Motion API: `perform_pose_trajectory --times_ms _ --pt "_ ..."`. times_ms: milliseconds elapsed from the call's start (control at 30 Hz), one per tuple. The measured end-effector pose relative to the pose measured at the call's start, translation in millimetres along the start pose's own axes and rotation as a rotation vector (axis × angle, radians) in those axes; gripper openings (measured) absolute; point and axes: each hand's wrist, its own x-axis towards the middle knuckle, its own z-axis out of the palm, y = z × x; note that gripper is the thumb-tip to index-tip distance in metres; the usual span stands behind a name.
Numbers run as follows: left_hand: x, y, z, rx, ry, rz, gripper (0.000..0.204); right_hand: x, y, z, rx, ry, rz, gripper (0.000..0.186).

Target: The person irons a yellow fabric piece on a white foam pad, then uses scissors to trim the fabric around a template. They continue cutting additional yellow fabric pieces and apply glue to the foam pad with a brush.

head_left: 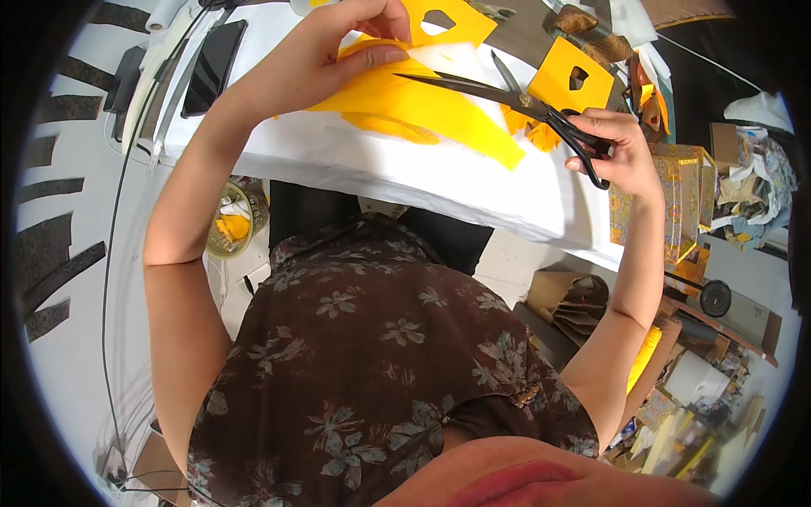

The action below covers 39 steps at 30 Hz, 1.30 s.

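My left hand (325, 59) pinches the upper edge of a piece of thin yellow fabric (439, 114) between thumb and fingers. The fabric spreads across the white-covered table (287, 152), with a white layer showing along its upper side. To the right, my right hand (615, 152) grips black-handled scissors (525, 100) by the loops. Their blades are parted and point left, one lying over the yellow fabric. Below the pivot are crumpled yellow scraps (542, 135). A yellow sheet with a dark-looking cutout (594, 83) lies just beyond the scissors.
Another yellow sheet with a hole (477, 29) lies at the far side. A black phone-like slab (215, 68) rests at the table's left. Below that side stands a bin (221, 247) holding yellow and white scraps. A patterned gold box (659, 198) is at the right.
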Motion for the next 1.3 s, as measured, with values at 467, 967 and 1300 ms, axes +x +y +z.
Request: perform_pose_trajectory --times_ms 467,967,1300 --pt "-59 47 81 0.757 0.267 0.118 0.052 0 -4 -7 -0.062 0.001 -0.001 0.046" --pt "-68 47 93 0.780 0.308 0.060 0.056 21 -12 5 -0.034 -0.015 -0.060 0.051" --pt "-66 45 89 0.739 0.286 0.111 0.055 22 -3 3 -0.018 -0.039 -0.058 0.049"
